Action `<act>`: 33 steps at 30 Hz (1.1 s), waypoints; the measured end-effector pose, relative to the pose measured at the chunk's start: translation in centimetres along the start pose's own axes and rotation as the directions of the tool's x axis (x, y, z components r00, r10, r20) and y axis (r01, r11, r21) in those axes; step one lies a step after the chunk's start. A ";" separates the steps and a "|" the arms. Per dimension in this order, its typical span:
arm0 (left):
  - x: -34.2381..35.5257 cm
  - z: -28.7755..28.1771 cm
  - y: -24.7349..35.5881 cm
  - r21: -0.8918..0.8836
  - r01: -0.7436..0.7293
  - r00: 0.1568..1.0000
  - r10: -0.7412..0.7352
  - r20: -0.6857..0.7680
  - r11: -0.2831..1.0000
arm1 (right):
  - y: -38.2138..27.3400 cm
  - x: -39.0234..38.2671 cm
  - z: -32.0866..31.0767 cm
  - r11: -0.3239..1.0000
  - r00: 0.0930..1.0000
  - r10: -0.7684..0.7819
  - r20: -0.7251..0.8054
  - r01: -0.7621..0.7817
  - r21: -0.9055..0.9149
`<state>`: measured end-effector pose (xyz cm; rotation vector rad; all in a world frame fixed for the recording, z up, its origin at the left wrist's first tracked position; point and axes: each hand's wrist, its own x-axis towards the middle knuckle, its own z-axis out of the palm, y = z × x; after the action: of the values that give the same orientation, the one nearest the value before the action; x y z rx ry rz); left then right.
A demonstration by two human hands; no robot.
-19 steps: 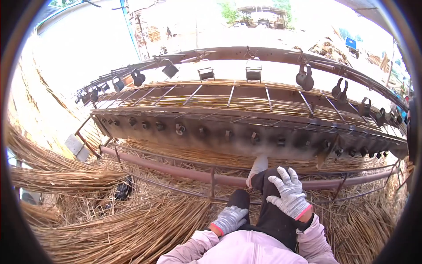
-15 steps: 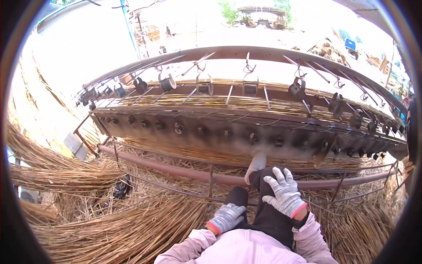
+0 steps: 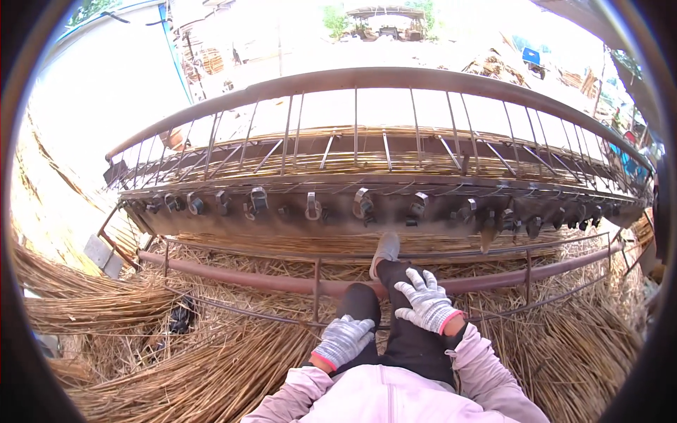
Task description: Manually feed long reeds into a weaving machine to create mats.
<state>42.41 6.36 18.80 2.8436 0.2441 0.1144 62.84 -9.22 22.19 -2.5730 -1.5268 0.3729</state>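
My left hand, in a grey knit glove with pink cuff, rests on my left thigh, fingers loosely extended. My right hand, gloved alike, lies spread on my right leg. My shoe reaches forward past a rusty pipe toward the base of a long metal machine. Metal spool-like fittings line its front panel below a long top bar with thin vertical rods. Straw-like stalks lie lengthwise inside it.
Bundles of long reeds lie at lower left and lower right, over loose straw. A black plastic item lies at left. A pale block leans on the frame. Behind stand a white wall and a blue cart.
The hanging fittings have swung from the top bar down to the front panel, and the thin rods now stand upright. The view has shifted slightly; my hands remain on my legs.
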 end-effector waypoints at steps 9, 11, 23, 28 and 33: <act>-1.5 -4.0 1.5 0.073 -0.058 0.958 0.077 -0.278 0.996 | 0.5 1.6 5.4 0.993 0.973 0.080 0.218 -0.096 0.065; -1.1 -3.7 1.3 0.041 -0.085 0.951 0.093 -0.294 0.996 | 0.6 1.6 5.3 0.994 0.980 0.060 0.190 -0.076 0.076; -0.3 -2.1 -0.3 0.016 -0.044 0.959 0.047 -0.279 0.999 | 0.2 1.2 3.7 0.996 0.990 0.069 0.120 -0.075 0.047; -0.2 -2.0 -1.3 -0.068 -0.042 0.964 0.022 -0.267 0.997 | -0.2 1.6 2.7 0.997 0.993 0.071 0.090 -0.074 0.030; -0.2 -1.1 -2.2 -0.154 0.007 0.982 -0.036 -0.186 0.988 | -1.0 1.6 1.5 0.998 0.995 0.057 0.076 -0.056 -0.008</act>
<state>41.73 8.73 19.24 2.6775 0.2917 0.3828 62.28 -7.33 20.70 -2.6398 -1.4832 0.4792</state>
